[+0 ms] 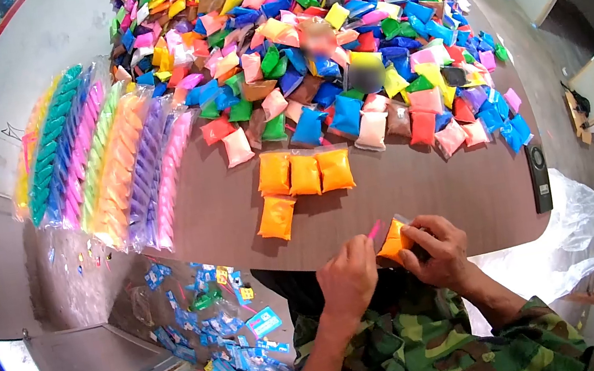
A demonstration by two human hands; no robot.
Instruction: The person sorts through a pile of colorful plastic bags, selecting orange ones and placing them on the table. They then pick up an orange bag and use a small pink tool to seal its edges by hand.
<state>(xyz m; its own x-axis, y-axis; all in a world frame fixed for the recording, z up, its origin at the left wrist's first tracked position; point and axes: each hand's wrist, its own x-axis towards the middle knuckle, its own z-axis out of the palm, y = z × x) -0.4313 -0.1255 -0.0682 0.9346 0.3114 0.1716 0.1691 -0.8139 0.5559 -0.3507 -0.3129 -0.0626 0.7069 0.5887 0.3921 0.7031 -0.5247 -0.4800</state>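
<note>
At the table's near edge, my right hand (437, 247) is closed on a small clear packet of orange stuff (393, 242), gripped between thumb and fingers. Just left of it, my left hand (347, 276) makes a fist. A thin pink strip (373, 230) sticks up out of that fist; its lower part is hidden. Farther in on the table, more orange packets (304, 174) lie flat, three in a row and one below the row's left end.
A big heap of packets in many colours (277, 50) covers the far table (391, 198). Long bags of twisted coloured pieces (123, 165) lie along the left. A black device (539, 178) lies at the right edge. Blue printed packaging (232, 341) litters the floor; clear plastic sheeting (563, 245) is at right.
</note>
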